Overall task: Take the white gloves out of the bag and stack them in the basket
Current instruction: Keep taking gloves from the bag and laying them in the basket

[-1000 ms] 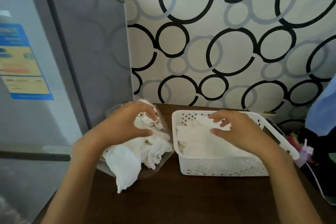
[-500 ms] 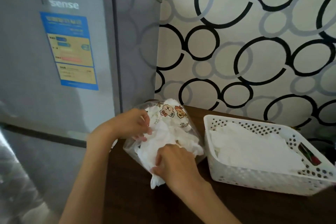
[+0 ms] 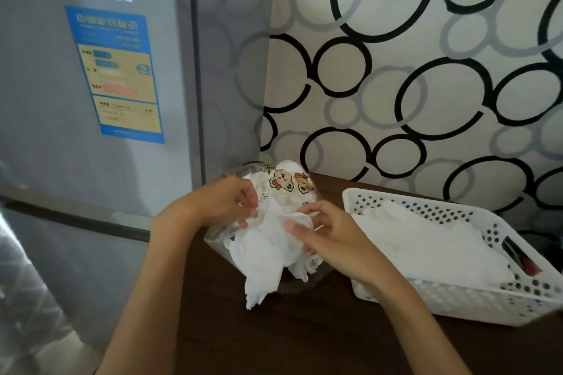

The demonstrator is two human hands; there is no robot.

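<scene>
Several white gloves [image 3: 265, 250] spill from the mouth of the clear printed bag [image 3: 289, 186] at the table's centre, one hanging out toward six o'clock, too tangled to count. We have our right hand [image 3: 329, 237] on that bundle, thumb and fingers pinching a fold of glove at the bag's opening, while our left hand [image 3: 225, 204], at nine o'clock of the bag, pinches the plastic edge to steady it. A second ago the right hand was over in the basket [image 3: 457, 304], pressing on the pile; it has now crossed back to the bag, so we judge one more glove placed and the next pull starting. We count one bag, one basket at three o'clock holding a flat white stack [image 3: 426, 246], and two hands on one dark table [image 3: 304, 338]; a grey fridge [image 3: 91, 100] stands at nine o'clock.
</scene>
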